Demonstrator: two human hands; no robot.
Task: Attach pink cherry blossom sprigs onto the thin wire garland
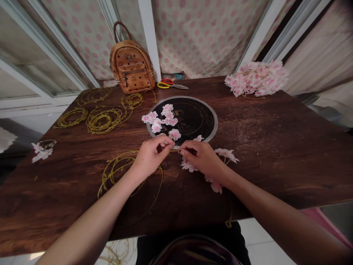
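Observation:
My left hand (pixel 151 154) is closed in a pinch at the table's front middle, with a pink-and-white artificial blossom (pixel 174 134) just above its fingertips. Across a small gap, my right hand (pixel 203 157) pinches the thin yellow-green vine stem (pixel 174 150), which runs between both hands. Attached blossoms (pixel 226 154) show around and below my right hand. Beneath my left wrist lies a loose coil of the same stem (pixel 117 167). Several loose blossoms (pixel 167 109) rest on the left part of a round black mat (pixel 197 117), just beyond my hands. My fingers hide the exact joint.
More coiled stems (pixel 106 119) lie at the table's left, with a few blossoms (pixel 42 152) near the left edge. A brown backpack (pixel 132 66) and red-and-yellow scissors (pixel 172 84) are at the back. A blossom bunch (pixel 256 79) sits at the back right.

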